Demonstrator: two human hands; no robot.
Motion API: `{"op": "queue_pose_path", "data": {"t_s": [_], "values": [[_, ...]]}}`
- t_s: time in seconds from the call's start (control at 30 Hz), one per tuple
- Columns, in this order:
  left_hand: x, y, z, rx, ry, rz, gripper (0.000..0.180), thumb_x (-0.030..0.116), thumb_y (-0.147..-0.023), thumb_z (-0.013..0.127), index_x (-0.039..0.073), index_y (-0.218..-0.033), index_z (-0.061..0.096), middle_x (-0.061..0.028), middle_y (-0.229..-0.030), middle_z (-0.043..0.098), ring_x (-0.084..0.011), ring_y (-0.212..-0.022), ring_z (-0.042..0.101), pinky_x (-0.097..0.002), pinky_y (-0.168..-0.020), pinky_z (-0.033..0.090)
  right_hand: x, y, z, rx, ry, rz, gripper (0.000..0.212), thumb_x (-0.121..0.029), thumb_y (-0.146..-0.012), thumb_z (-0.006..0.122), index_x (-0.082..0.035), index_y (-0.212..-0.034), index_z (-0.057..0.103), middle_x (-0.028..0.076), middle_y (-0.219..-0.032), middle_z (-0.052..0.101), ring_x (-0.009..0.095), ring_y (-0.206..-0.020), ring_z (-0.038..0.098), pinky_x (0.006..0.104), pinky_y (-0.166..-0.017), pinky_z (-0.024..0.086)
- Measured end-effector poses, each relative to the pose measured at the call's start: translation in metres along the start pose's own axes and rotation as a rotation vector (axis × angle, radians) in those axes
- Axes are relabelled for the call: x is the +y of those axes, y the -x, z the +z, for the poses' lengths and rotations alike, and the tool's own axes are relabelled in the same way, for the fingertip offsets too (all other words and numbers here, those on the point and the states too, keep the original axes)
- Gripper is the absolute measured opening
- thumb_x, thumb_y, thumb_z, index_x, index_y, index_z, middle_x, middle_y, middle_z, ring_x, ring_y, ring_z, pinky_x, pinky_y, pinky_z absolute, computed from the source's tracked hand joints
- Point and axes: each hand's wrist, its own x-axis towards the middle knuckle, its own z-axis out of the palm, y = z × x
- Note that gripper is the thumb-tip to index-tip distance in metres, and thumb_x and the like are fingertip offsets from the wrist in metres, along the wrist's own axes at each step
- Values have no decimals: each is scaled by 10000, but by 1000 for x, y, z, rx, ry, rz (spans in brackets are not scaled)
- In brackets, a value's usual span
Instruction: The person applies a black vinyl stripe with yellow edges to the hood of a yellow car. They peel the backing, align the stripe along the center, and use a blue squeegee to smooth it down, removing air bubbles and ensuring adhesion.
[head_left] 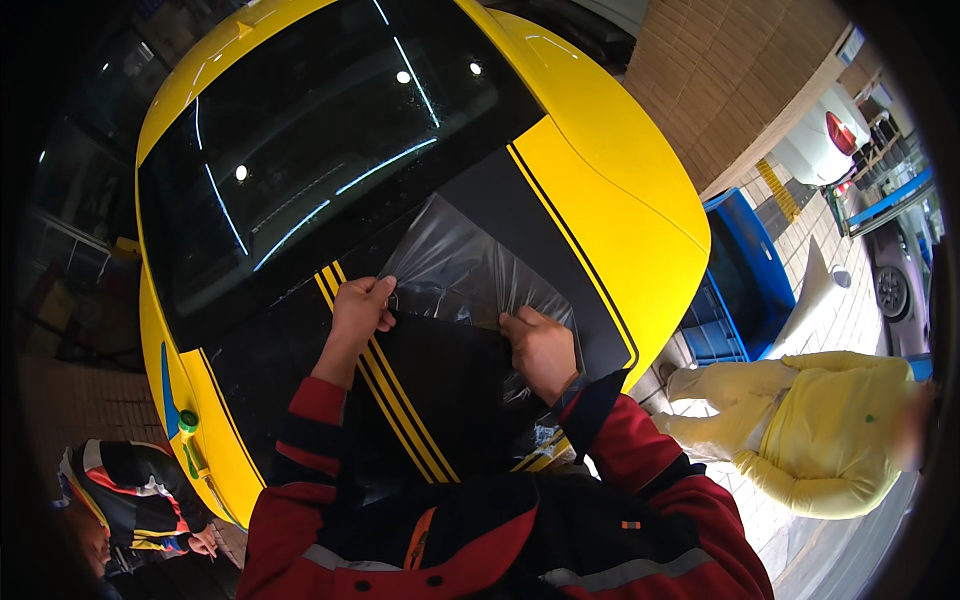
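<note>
Tiled floor (803,228) gleams at three o'clock, and dead centre, over the black panel (512,195) of the yellow car (625,180), stretches wrinkled translucent film (450,255): left hand (358,315), grip pinching its edge at eight o'clock; right hand (543,352), grip clenched on it at four!

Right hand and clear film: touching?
Touching. The head view shows the right hand pinching the clear film, with creases fanning out from the grip.

Yellow car (625,190), yellow-striped black panel (450,375)
</note>
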Motion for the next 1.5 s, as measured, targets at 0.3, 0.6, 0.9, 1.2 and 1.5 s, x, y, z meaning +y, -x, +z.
{"op": "queue_pose_path", "data": {"t_s": [0.3,0.6,0.9,1.2,1.5], "values": [[-8,9,-3,-16,3,-11,401,339,-1113,756,109,-800,656,13,-677,619,-123,-556,688,-266,-514,551,-5,0,2,10,7,-17,200,-77,-971,769,-42,-1165,805,91,-899,661,301,-830,738,418,-707,604],[-13,21,-4,1,52,-4,446,318,-1111,756,83,-751,638,-6,-650,630,-130,-547,699,-274,-494,558,-8,2,0,-1,-32,-33,194,-76,-978,766,-36,-1165,797,100,-887,656,314,-819,733,427,-699,595],[-18,34,-3,26,67,-1,438,307,-1112,751,78,-753,645,-5,-649,619,-136,-527,673,-278,-489,535,-11,6,-1,-33,-9,-39,188,-90,-987,760,-48,-1166,799,96,-915,651,304,-838,733,416,-714,599],[-26,47,-1,47,-9,-47,436,315,-1115,743,54,-773,672,-42,-609,651,-142,-495,647,-299,-473,504,-8,14,4,-18,-27,-14,175,-110,-975,779,-68,-1144,800,88,-895,653,307,-842,738,419,-710,600],[-28,70,3,28,52,-16,468,334,-1126,727,53,-755,680,-44,-605,661,-152,-522,693,-298,-500,545,-9,12,3,-26,-55,-60,173,-115,-972,786,-93,-1140,821,93,-892,685,339,-777,737,454,-665,592]]}}
